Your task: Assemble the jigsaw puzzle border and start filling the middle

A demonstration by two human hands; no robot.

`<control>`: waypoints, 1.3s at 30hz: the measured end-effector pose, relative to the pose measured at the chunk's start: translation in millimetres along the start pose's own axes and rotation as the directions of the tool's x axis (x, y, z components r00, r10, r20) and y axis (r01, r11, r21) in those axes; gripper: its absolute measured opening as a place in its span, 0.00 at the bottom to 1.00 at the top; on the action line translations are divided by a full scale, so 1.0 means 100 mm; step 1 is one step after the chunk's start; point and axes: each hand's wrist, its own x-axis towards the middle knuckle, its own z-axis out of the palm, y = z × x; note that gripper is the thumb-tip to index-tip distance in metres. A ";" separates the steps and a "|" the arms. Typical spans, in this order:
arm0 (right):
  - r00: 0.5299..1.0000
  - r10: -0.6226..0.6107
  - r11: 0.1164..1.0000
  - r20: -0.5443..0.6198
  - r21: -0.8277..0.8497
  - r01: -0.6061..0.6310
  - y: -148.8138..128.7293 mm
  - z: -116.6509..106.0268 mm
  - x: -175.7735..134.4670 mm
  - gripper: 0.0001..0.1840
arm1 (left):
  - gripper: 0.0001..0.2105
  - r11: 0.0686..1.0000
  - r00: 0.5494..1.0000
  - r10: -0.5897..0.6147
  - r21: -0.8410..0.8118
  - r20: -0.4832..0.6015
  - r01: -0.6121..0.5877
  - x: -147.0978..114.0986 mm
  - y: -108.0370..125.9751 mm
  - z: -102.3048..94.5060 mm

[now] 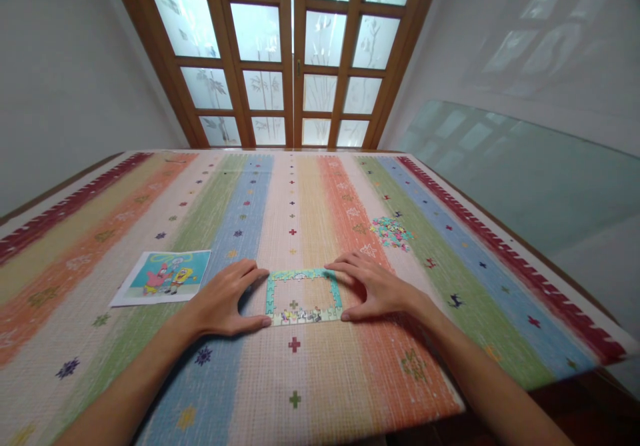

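Note:
A rectangular jigsaw puzzle border (303,319) lies flat on the cloth, its pieces joined into a frame with the striped cloth showing through the middle. My left hand (225,299) spans its left side, thumb at the near corner and fingertips at the far corner. On the opposite side, my right hand (375,287) does the same, with thumb and fingers on the two right corners. Each hand grips the frame between spread thumb and fingers. The far and side strips look turquoise; the near strip is paler with small coloured figures.
Loose puzzle pieces (391,233) are heaped beyond my right hand. A printed cartoon picture (167,276) on white paper lies left of my left hand. A striped tablecloth (295,373) covers the table. Behind stand wooden doors (293,66) with glass panes; a glass panel (525,166) leans at right.

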 end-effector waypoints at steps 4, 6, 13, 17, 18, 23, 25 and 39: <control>1.000 -0.004 1.000 -0.006 0.001 0.004 0.02 0.02 0.01 0.48 | 0.32 1.000 1.000 0.016 -0.005 -0.026 -0.016 -0.01 -0.03 0.05; 1.000 -0.007 1.000 -0.010 -0.002 0.007 0.03 0.02 0.01 0.49 | 0.32 1.000 0.999 0.025 -0.011 -0.035 -0.026 -0.01 -0.05 0.06; 1.000 -0.007 1.000 -0.027 -0.007 0.006 0.02 0.01 0.00 0.50 | 0.30 0.999 0.998 0.028 -0.026 -0.052 -0.029 0.00 -0.08 0.07; 0.999 0.002 1.000 -0.040 -0.009 -0.002 0.02 0.01 -0.01 0.50 | 0.26 0.999 0.996 0.036 -0.030 -0.080 -0.038 -0.02 -0.11 0.07; 0.999 0.003 1.000 -0.045 -0.006 -0.003 0.01 0.01 -0.01 0.49 | 0.24 0.998 0.995 0.038 -0.038 -0.092 -0.041 -0.02 -0.11 0.06; 0.996 -0.020 1.000 -0.082 0.003 0.020 0.02 0.01 -0.02 0.43 | 0.13 0.999 0.989 0.024 -0.038 -0.149 -0.030 0.02 -0.11 0.06; 0.995 -0.032 0.999 -0.099 0.006 0.032 0.04 0.02 -0.02 0.42 | 0.11 0.999 0.987 0.015 -0.033 -0.160 -0.020 0.04 -0.10 0.07; 0.981 -0.042 0.997 -0.190 -0.072 0.028 0.10 0.12 0.05 0.20 | 0.09 0.999 0.937 -0.002 -0.039 -0.350 -0.013 0.11 -0.12 0.16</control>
